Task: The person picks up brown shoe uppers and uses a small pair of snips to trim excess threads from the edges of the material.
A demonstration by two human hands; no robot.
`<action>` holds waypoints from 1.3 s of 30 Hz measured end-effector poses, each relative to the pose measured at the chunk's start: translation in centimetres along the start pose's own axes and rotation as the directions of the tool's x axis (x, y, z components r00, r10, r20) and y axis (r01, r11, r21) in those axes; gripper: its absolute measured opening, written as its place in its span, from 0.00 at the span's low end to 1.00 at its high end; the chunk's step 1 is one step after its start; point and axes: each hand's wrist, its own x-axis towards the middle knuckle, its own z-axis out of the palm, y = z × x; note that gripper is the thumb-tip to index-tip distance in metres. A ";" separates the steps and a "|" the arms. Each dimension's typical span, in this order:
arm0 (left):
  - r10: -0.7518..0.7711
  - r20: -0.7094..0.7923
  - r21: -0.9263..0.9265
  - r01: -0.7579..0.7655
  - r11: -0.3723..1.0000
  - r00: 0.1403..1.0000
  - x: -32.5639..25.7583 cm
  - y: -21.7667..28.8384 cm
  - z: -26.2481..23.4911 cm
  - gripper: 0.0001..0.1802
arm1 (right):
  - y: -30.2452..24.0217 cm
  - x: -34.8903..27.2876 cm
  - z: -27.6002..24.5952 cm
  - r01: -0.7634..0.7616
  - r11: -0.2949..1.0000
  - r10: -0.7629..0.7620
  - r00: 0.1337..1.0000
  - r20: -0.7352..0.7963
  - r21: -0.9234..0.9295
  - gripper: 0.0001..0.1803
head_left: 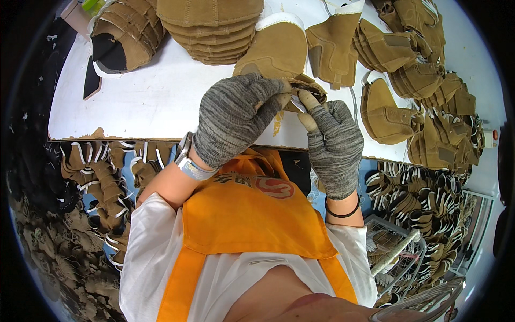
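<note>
Both of my hands wear grey knitted gloves with pale fingertips. My left hand (233, 115) and my right hand (337, 142) meet over the table's near edge, fingers pinched on a brown suede boot upper (316, 92). Its dark inner side shows between the fingertips, while much of the piece is hidden behind the hands. Just beyond them lies a flat brown suede piece with a white edge (279, 45). To its right is another brown boot upper (335, 48) with a white top.
Stacked brown suede pieces (209, 29) and a curved bundle (131, 35) stand on the white table (145, 102) at the back left. Piles of boot uppers (394, 110) line the right side. More hang below the table, near a wire basket (394, 247) at lower right.
</note>
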 end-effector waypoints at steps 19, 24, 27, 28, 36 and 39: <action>-0.009 -0.125 -0.184 -0.015 0.983 0.992 -0.7 -1.4 1.5 0.10 | -0.5 0.4 0.7 -0.075 0.990 0.084 0.994 -0.070 0.118 0.15; -0.115 -0.356 -0.297 0.005 0.955 0.927 -1.0 -2.9 -0.4 0.08 | 2.0 -1.0 -0.1 -0.133 0.889 0.275 0.920 -0.278 0.438 0.17; -0.388 -0.245 -0.391 0.276 0.878 0.889 -2.3 -3.6 -1.7 0.10 | 6.7 -2.9 0.7 -0.280 0.859 0.459 0.792 -0.403 0.429 0.18; -0.409 -0.208 -0.388 0.309 0.868 0.888 -2.8 -3.9 -1.8 0.10 | 8.4 -3.5 1.1 -0.365 0.855 0.494 0.789 -0.366 0.368 0.18; -0.466 -0.046 -0.304 0.432 0.849 0.884 -3.4 -3.0 -0.5 0.12 | 13.5 -6.2 5.7 -0.562 0.813 0.543 0.826 -0.150 -0.153 0.18; -0.320 -0.163 -0.254 0.274 0.927 0.933 -3.3 -2.8 0.5 0.09 | 12.9 -5.3 5.4 -0.523 0.840 0.507 0.852 -0.134 -0.144 0.17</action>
